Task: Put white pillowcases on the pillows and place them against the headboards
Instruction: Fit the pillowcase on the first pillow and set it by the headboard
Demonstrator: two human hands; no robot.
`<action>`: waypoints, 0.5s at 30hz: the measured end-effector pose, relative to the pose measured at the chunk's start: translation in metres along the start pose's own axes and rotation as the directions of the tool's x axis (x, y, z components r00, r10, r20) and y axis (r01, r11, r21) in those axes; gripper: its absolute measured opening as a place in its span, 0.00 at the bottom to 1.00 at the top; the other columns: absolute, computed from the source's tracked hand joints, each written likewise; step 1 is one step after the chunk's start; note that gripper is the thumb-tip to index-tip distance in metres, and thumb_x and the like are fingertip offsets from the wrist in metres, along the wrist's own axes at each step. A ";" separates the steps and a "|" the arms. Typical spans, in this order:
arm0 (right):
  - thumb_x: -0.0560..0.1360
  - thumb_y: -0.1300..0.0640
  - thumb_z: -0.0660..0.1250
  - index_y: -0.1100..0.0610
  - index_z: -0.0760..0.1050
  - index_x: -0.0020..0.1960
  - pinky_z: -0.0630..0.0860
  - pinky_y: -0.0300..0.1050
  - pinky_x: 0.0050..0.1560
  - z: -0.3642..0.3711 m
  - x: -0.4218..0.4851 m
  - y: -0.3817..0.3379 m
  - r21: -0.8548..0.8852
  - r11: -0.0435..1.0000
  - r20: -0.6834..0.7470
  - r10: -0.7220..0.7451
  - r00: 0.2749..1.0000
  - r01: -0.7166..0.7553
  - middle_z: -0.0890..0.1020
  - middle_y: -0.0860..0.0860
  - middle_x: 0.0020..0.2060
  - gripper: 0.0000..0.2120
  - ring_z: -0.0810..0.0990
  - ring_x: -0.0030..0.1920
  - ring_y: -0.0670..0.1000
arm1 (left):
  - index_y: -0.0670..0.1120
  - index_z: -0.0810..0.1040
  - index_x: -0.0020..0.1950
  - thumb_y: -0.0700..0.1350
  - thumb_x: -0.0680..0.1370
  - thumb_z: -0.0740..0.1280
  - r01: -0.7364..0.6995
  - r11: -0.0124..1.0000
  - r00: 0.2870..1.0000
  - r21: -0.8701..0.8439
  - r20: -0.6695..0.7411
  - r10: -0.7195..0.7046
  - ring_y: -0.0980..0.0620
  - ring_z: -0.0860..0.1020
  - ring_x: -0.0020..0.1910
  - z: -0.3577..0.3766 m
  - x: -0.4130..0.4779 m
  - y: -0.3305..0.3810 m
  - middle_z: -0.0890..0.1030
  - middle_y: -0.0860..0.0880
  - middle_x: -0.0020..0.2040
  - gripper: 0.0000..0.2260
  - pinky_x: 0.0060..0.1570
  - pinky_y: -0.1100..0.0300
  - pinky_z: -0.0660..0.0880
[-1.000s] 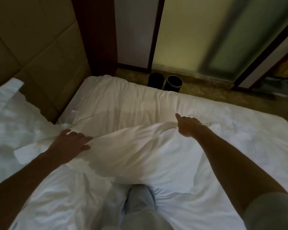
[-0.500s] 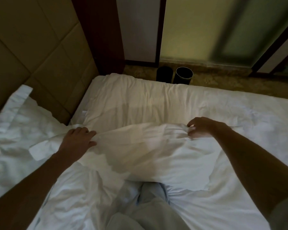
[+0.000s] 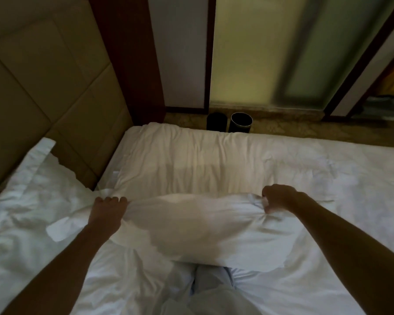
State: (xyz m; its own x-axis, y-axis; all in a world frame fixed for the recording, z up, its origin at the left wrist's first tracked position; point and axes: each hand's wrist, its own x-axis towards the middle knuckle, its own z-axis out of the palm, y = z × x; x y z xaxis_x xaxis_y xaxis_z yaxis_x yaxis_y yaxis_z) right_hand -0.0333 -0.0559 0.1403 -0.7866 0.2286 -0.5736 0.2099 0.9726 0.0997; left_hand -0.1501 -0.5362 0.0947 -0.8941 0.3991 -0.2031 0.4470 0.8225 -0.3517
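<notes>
The pillow (image 3: 203, 226) lies cased on the bed (image 3: 328, 178), by the person's knees. The left hand (image 3: 107, 212) and right hand (image 3: 280, 198) each clutch a far corner. Placing seems in hand: the next move calls for a swing to 10 o'clock, against the headboard (image 3: 43, 98), beside 1 propped pillow (image 3: 32, 189) at 9. The bed's far edge lies at 12.

we count two hands, the left hand (image 3: 107, 212) and the right hand (image 3: 280, 198). pillows: two for certain, one white pillow (image 3: 191, 226) and a second pillow (image 3: 32, 178). the long white bulk (image 3: 191, 160) may be a third, we cannot tell. one bed (image 3: 328, 280), one padded headboard (image 3: 43, 98). two dark bins, the left bin (image 3: 216, 121) and the right bin (image 3: 241, 122).
</notes>
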 end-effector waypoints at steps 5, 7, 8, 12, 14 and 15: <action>0.72 0.46 0.72 0.54 0.75 0.58 0.74 0.44 0.50 -0.008 -0.028 -0.011 -0.203 0.977 -0.159 -0.096 0.983 0.063 0.81 0.50 0.52 0.19 0.81 0.51 0.51 | 0.41 0.81 0.40 0.36 0.46 0.79 -0.126 0.992 0.979 -0.008 -0.162 0.123 0.46 0.74 0.20 -0.009 -0.019 -0.021 0.75 0.45 0.25 0.24 0.27 0.55 0.75; 0.72 0.45 0.71 0.53 0.76 0.56 0.72 0.43 0.48 -0.026 -0.038 -0.013 -0.229 0.971 -0.238 -0.117 0.964 0.061 0.82 0.49 0.50 0.17 0.81 0.50 0.51 | 0.42 0.82 0.41 0.37 0.46 0.80 -0.099 0.995 0.975 -0.011 -0.200 0.095 0.46 0.74 0.19 -0.022 -0.020 -0.041 0.76 0.46 0.25 0.25 0.24 0.56 0.74; 0.72 0.45 0.70 0.52 0.76 0.55 0.71 0.43 0.46 -0.038 -0.042 -0.013 -0.228 0.972 -0.279 -0.120 0.953 0.056 0.82 0.49 0.49 0.16 0.81 0.49 0.50 | 0.43 0.82 0.42 0.38 0.47 0.80 -0.082 0.997 0.973 0.004 -0.218 0.081 0.46 0.75 0.20 -0.032 -0.022 -0.052 0.77 0.47 0.26 0.24 0.24 0.56 0.75; 0.73 0.44 0.68 0.50 0.77 0.51 0.73 0.43 0.44 -0.083 -0.056 -0.015 -0.185 0.982 -0.452 -0.124 0.884 0.043 0.78 0.45 0.40 0.12 0.78 0.41 0.48 | 0.50 0.75 0.59 0.50 0.74 0.70 0.059 0.997 0.990 0.052 -0.134 -0.051 0.50 0.82 0.45 -0.085 -0.036 -0.079 0.83 0.50 0.48 0.15 0.46 0.57 0.78; 0.72 0.45 0.68 0.50 0.78 0.51 0.77 0.44 0.44 -0.098 -0.057 -0.022 -0.197 0.979 -0.495 -0.142 0.857 0.049 0.77 0.45 0.37 0.11 0.78 0.39 0.47 | 0.51 0.71 0.65 0.52 0.80 0.61 0.110 0.993 0.993 0.029 -0.041 -0.109 0.51 0.80 0.54 -0.100 -0.042 -0.087 0.80 0.50 0.57 0.14 0.52 0.57 0.73; 0.72 0.44 0.68 0.49 0.78 0.50 0.78 0.44 0.44 -0.102 -0.057 -0.027 -0.215 0.975 -0.514 -0.155 0.844 0.047 0.77 0.44 0.36 0.11 0.78 0.38 0.47 | 0.51 0.70 0.67 0.52 0.81 0.59 0.127 0.992 0.992 0.013 -0.006 -0.127 0.50 0.79 0.56 -0.103 -0.047 -0.089 0.79 0.50 0.59 0.15 0.54 0.57 0.72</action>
State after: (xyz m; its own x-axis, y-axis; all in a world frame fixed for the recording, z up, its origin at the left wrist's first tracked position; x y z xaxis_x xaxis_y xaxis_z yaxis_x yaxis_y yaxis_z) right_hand -0.0535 -0.0909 0.2533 -0.9947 0.0641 -0.0810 0.0424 0.9685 0.2453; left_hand -0.1509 -0.5867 0.2295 -0.9437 0.2941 -0.1515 0.3303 0.8610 -0.3867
